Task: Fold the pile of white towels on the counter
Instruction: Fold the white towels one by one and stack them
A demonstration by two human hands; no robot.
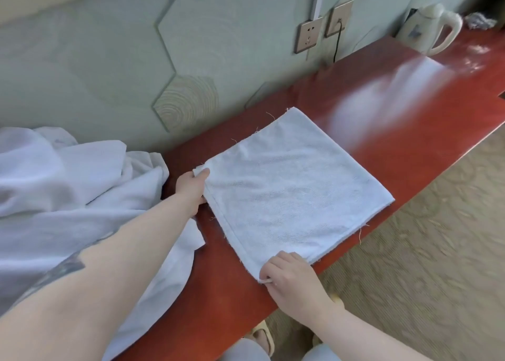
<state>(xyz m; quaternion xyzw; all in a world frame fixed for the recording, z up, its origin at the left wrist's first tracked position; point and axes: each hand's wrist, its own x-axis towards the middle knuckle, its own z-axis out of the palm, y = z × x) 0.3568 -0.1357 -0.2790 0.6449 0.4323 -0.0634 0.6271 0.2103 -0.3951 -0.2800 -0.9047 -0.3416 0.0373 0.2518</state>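
A white towel (289, 185), folded to a flat square, lies on the red-brown counter (396, 120). My left hand (191, 188) pinches its far-left corner, thumb on top of the cloth. My right hand (292, 284) pinches the near-left corner at the counter's front edge. A loose pile of white towels (62, 191) is heaped on the counter to the left, partly under my left forearm and spilling toward the front edge.
A white electric kettle (431, 27) stands at the far right of the counter by the wall. Two wall sockets (325, 30) sit above the counter, one with a black cord plugged in. Carpeted floor (423, 265) lies to the right, below the counter's edge.
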